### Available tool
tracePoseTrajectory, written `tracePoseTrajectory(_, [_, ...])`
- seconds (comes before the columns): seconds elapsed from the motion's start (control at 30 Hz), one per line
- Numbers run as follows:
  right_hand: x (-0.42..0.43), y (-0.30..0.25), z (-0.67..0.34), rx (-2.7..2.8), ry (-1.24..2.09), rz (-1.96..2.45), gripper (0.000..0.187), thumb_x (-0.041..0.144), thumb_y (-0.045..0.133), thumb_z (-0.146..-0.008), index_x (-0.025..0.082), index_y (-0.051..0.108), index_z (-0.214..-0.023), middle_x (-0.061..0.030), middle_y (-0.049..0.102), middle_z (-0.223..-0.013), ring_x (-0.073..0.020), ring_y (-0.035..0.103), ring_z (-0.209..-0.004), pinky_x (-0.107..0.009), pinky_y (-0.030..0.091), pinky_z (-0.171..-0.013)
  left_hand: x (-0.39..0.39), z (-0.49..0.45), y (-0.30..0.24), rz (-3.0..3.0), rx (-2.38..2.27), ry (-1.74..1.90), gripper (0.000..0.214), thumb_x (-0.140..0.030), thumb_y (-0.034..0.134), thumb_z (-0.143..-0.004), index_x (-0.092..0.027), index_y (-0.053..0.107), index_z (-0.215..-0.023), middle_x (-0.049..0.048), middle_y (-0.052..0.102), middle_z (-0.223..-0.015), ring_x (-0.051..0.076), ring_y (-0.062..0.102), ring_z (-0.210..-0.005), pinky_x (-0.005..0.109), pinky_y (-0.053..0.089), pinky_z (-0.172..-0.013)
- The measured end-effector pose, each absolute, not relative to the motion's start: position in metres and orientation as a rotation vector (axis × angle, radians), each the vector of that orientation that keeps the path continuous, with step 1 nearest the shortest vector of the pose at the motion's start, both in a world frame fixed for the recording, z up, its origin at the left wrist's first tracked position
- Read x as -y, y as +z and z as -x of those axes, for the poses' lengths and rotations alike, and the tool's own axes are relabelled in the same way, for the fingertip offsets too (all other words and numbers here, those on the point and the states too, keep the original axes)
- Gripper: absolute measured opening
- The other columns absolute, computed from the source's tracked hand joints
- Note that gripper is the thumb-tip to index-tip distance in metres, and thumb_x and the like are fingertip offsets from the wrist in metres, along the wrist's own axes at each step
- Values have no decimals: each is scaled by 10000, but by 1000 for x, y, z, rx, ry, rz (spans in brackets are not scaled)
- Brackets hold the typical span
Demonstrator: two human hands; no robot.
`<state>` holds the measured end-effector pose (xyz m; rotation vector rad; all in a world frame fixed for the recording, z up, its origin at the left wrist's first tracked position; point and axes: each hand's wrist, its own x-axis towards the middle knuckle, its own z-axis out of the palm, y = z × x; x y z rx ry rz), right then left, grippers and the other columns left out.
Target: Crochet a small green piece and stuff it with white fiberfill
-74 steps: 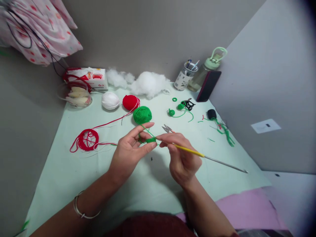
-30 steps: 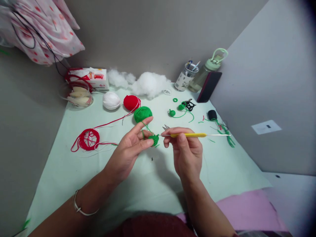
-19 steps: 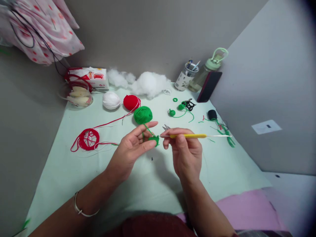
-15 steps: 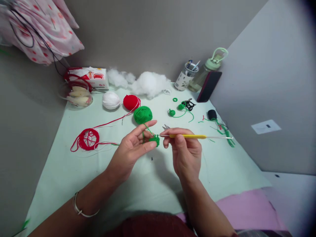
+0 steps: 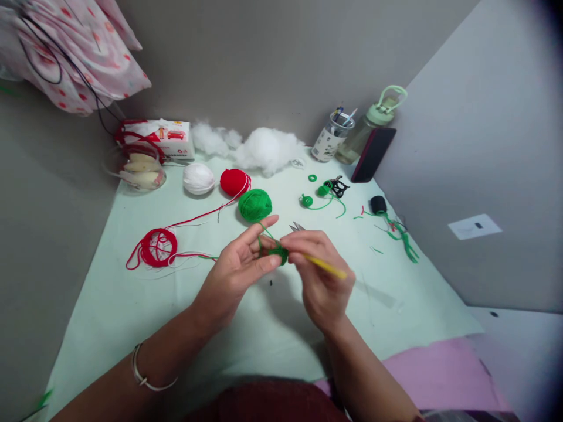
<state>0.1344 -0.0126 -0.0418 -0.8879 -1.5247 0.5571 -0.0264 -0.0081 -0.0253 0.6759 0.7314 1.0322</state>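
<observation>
My left hand (image 5: pixel 240 266) pinches a small green crocheted piece (image 5: pixel 278 254) between thumb and fingers, with green yarn running over its raised index finger. That strand leads back toward the green yarn ball (image 5: pixel 255 205) just behind. In my right hand (image 5: pixel 323 272) is a crochet hook with a yellow handle (image 5: pixel 326 266), slightly blurred and slanting down to the right. The right fingertips are close against the green piece and hide the hook's tip.
Behind stand a red yarn ball (image 5: pixel 234 183), a white yarn ball (image 5: pixel 199 179) and white stuffing (image 5: pixel 269 149). Red yarn (image 5: pixel 159 247) lies coiled at left. Small green crocheted balls (image 5: pixel 307 201) and black-handled scissors (image 5: pixel 338 186) lie back right, near a phone (image 5: pixel 373 155) and a bottle (image 5: pixel 360 135).
My right hand has turned, tilting the crochet hook from level to slanting, and its fingers have moved left to the green piece. My left hand has barely shifted.
</observation>
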Motion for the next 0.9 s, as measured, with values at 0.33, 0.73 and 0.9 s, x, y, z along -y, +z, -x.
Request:
tracePoseTrajectory(0.33, [6,-29,-141,1066,958,815,160,325,704,-1019,278,853,-987,-23,775,-849,-124,667,-631,-266,554,-557,0,34,-24,-598,-630,1020,361,-252,829,-878,-251,831,-1239,12,656,-932,132,580,-880,252,471,-878])
tracePoseTrajectory(0.73, [4,-36,-134,1059,1181,820,171,390,721,-1000,266,837,-982,-27,787,-882,-124,640,-680,-271,567,-646,9,32,-31,-985,-776,1053,435,-295,797,-945,-347,740,-1372,14,709,-1057,212,660,-1098,376,453,-1077])
tracePoseTrajectory(0.9, [1,-33,-136,1063,1117,787,180,392,711,-1000,240,793,-950,-24,785,-830,-124,648,-621,-268,563,-589,7,33,-28,-925,-842,1080,435,-284,839,-893,-309,773,-1322,12,674,-977,200,637,-1002,330,497,-952])
